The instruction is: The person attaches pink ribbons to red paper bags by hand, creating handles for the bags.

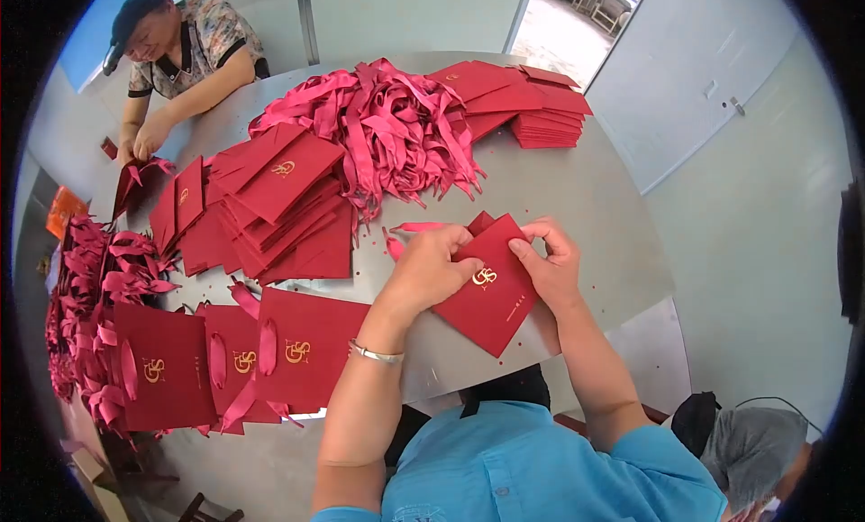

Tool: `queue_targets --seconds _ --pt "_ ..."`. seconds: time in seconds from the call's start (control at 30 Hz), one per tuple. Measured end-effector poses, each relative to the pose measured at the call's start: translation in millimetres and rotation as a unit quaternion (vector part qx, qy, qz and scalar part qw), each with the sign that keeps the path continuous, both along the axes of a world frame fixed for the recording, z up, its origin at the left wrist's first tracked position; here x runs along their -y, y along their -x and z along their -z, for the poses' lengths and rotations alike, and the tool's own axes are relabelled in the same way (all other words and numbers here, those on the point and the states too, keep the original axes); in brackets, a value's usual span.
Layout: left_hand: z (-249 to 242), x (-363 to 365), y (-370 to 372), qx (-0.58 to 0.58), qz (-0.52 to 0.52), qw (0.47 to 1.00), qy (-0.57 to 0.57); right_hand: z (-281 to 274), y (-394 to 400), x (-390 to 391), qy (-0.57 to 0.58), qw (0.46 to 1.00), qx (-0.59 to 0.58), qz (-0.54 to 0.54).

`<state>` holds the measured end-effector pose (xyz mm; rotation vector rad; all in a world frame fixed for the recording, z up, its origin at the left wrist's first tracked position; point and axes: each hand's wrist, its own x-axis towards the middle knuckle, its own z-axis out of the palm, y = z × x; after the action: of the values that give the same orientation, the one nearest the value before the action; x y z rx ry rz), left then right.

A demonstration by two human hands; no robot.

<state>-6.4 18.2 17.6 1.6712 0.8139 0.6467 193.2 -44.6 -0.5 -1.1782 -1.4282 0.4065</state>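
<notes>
Both hands, left hand (431,271) and right hand (551,268), fingers pinching red paper bag (487,292), ribbon pile (387,125) beyond

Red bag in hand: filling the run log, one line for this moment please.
left hand on bag | right hand on bag | ribbons behind | table

A small workshop — people sit at a big grey table (577,197). Piles of red paper bags (270,206) and ribbons (387,125) cover it.

Ribbon heap (378,125) behind held bag (487,292) — finished bags (243,360) left.
</notes>
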Motion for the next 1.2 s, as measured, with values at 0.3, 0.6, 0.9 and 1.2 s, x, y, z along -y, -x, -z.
queue_targets --seconds 0.3,0.6,0.9,1.2 --pt "18.4 4.7 -9.9 -0.068 -0.088 0.976 -0.185 9.0 4.3 -3.3 0.059 0.984 0.164 0.035" --pt "20.1 5.1 -13.6 -0.118 -0.104 0.981 -0.116 -42.8 21.2 -29.2 0.052 0.987 0.147 -0.030" --pt "18.0 9.9 -17.3 -0.112 -0.118 0.975 -0.148 -71.4 107.1 -211.8 -0.137 0.922 0.340 -0.128" --pt "7.6 6.4 -13.5 -0.158 -0.083 0.978 -0.108 -56.7 145.0 -310.4 -0.154 0.822 0.542 -0.079"
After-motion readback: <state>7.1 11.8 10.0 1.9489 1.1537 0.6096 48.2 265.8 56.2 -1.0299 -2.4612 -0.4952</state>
